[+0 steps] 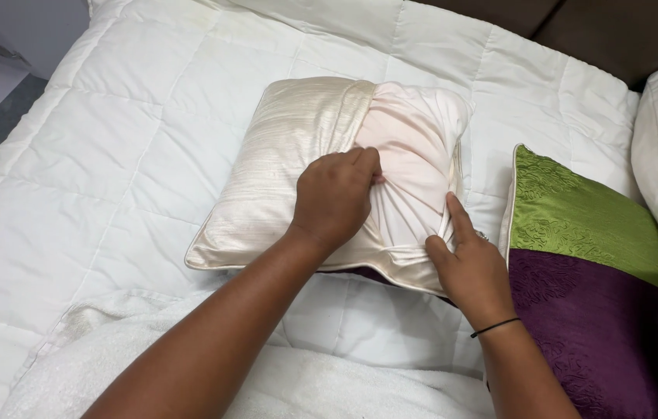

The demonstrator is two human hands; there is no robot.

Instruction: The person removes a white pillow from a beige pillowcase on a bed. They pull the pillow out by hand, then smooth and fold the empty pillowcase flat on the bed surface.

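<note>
Cushion cover [286, 167]: woven cloth, cream, with a silky sheen and fine slubbed ribbing. Inner pillow [414, 155]: plain matt cloth, pale pinkish white, gathered into soft creases where the left hand [334, 198] presses it. Quilt [112, 155]: white matt cloth, padded, stitched in squares (faint yellowish marks near the top edge). Towel [112, 365]: white terry, nubby and rough-looking. Second cushion [585, 264]: green and purple cloth, slight lustre, raised embroidered pattern. Wristband [495, 327] on the right hand [472, 268]: thin black cord, matt.
</note>
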